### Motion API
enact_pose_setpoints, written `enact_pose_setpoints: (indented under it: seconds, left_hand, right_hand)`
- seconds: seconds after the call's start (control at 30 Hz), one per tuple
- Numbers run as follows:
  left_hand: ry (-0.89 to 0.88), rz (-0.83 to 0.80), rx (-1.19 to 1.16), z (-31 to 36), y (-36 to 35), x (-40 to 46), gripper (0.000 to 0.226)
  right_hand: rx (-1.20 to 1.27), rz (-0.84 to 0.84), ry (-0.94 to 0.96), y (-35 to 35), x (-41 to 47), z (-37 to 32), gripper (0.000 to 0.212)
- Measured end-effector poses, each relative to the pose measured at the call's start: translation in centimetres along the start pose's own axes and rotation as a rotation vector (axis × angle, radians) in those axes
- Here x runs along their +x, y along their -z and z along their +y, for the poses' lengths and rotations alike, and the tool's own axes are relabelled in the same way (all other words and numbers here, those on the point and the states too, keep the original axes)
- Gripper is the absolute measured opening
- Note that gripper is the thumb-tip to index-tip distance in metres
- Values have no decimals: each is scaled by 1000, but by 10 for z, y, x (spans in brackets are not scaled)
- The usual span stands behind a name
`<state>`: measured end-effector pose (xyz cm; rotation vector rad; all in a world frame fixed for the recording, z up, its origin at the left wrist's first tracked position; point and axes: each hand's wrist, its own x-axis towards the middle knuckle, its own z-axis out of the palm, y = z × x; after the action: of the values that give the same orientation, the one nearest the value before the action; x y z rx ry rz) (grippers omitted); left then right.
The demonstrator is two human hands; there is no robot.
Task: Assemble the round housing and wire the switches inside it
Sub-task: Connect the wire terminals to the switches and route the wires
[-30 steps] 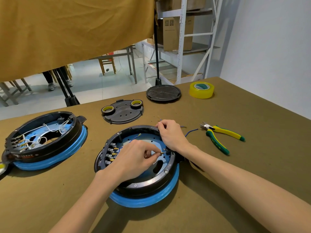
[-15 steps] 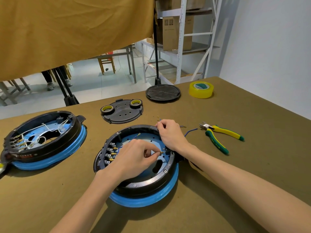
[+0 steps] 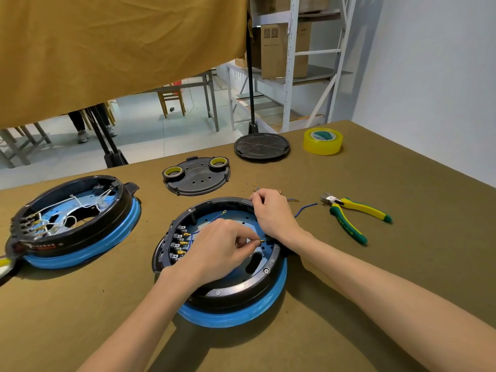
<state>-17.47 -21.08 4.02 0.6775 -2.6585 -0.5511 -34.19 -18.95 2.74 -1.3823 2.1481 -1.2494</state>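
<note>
A round black housing (image 3: pixel 236 288) on a blue ring lies in front of me on the brown table. A row of switches (image 3: pixel 179 244) with brass terminals lines its inner left wall, and a blue wire (image 3: pixel 212 217) runs across its blue floor. My left hand (image 3: pixel 217 251) reaches into the housing and pinches a small brass wire terminal (image 3: pixel 261 241) close to the right inner wall. My right hand (image 3: pixel 273 213) rests on the housing's far right rim, fingers curled over the edge.
A second housing (image 3: pixel 72 224) with white wiring sits at the left. A black cover plate (image 3: pixel 197 178) carrying two tape rolls and a round black lid (image 3: pixel 261 146) lie behind. Yellow tape (image 3: pixel 323 140), loose blue wires (image 3: pixel 303 209) and green-yellow cutters (image 3: pixel 354 218) lie right.
Hardly anything moved; both hands stay at the housing, the left keeping its pinch on the terminal near the right wall.
</note>
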Motion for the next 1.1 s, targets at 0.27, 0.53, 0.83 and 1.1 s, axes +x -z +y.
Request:
enact_pose_setpoints:
  seconds: [0.27, 0.53, 0.83, 1.1]
  left_hand:
    - [-5, 15, 24, 3, -4, 2, 17]
    - [-26, 46, 49, 5, -4, 2, 18]
    - [3, 33, 90, 9, 0, -2, 22]
    - [301, 165, 57, -21, 30, -6, 32]
  right_hand:
    - [-11, 16, -13, 1, -4, -4, 45]
    - [-23, 13, -25, 2, -4, -6, 44]
    - [-49, 7, -4, 2, -3, -6, 42]
    - [-86, -23, 7, 3, -2, -6, 43]
